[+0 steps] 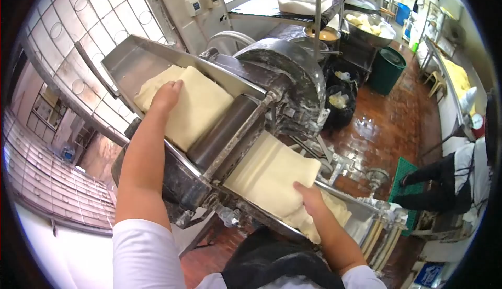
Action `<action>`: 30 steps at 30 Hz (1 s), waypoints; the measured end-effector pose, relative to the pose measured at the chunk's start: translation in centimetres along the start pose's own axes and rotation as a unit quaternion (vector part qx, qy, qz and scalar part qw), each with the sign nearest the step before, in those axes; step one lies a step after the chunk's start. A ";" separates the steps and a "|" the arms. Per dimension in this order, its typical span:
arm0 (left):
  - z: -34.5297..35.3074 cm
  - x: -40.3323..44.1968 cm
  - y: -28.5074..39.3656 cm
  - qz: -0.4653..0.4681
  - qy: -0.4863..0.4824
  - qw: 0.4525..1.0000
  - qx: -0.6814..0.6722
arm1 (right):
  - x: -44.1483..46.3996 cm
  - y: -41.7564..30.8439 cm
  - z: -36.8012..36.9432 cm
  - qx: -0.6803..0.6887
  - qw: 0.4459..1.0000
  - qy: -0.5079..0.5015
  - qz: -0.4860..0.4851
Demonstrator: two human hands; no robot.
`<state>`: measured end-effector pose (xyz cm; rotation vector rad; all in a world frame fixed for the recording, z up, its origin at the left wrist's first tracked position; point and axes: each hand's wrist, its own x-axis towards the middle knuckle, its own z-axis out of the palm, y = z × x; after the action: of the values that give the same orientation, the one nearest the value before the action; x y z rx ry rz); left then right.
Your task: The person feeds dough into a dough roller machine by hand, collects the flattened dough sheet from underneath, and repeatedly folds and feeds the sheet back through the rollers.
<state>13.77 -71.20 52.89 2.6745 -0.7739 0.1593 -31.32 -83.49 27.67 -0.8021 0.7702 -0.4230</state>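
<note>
A dough roller machine with a dark metal roller [222, 129] stands in front of me. On its upper metal tray [130, 56] lies a folded pale dough sheet [201, 106], with my left hand [166, 95] closed on its upper left edge. Below the roller, more of the dough [269, 171] lies on the lower tray [361, 226], with a rougher layer under it. My right hand [309, 197] pinches the right edge of this lower dough, thumb on top. The fingers beneath it are partly hidden.
A large floury wheel guard [293, 69] rises behind the machine. A green bin [387, 69], black bags [340, 95] and a metal bowl of dough pieces [368, 27] stand beyond. At right, a person [449, 179] stands on a green mat [402, 179]. Window bars line the left.
</note>
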 end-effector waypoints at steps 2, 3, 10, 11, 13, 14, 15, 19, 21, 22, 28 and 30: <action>0.4 1.2 -1.1 -0.035 -0.090 0.986 -0.135 | -0.2 0.1 -1.6 -0.035 0.999 0.022 0.017; 0.2 0.9 -0.6 -0.033 -0.090 0.986 -0.135 | -0.7 -0.1 -2.1 -0.034 0.999 0.023 0.016; -0.1 -0.2 1.2 -0.106 -0.148 0.976 -0.120 | -2.7 0.2 -6.2 -0.068 0.996 0.050 0.035; -0.2 -0.3 1.4 -0.120 -0.153 0.974 -0.117 | -2.8 0.6 -7.1 -0.068 0.996 0.045 0.036; 1.2 0.9 0.2 -0.110 -0.154 0.979 -0.070 | -3.2 1.4 -8.9 -0.099 0.992 0.077 0.030; 1.8 1.7 -0.7 -0.096 -0.158 0.982 -0.024 | -3.3 1.5 -9.9 -0.100 0.992 0.069 0.029; 1.3 1.5 -0.5 -0.100 -0.151 0.983 -0.023 | -3.7 1.4 -10.7 -0.113 0.991 0.073 0.019; 0.4 0.0 1.9 -0.096 -0.202 0.969 0.103 | -4.6 2.0 -13.8 -0.132 0.987 0.093 0.003; 0.1 -0.5 2.6 -0.095 -0.202 0.966 0.132 | -6.2 1.3 -13.9 -0.157 0.981 0.108 0.033; -0.1 -0.9 2.8 -0.088 -0.193 0.965 0.154 | -7.0 0.8 -13.6 -0.181 0.973 0.126 0.066; -0.4 -0.9 2.4 -0.079 -0.184 0.966 0.165 | -6.9 1.2 -17.4 -0.453 0.855 0.253 0.026; -0.3 -0.6 1.9 -0.045 -0.158 0.972 0.169 | -4.5 2.3 -17.6 -0.487 0.756 0.342 -0.273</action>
<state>12.23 -72.31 53.62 3.1015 -0.7737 -0.1805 -47.33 -87.77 19.96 -1.9454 1.4902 -0.8917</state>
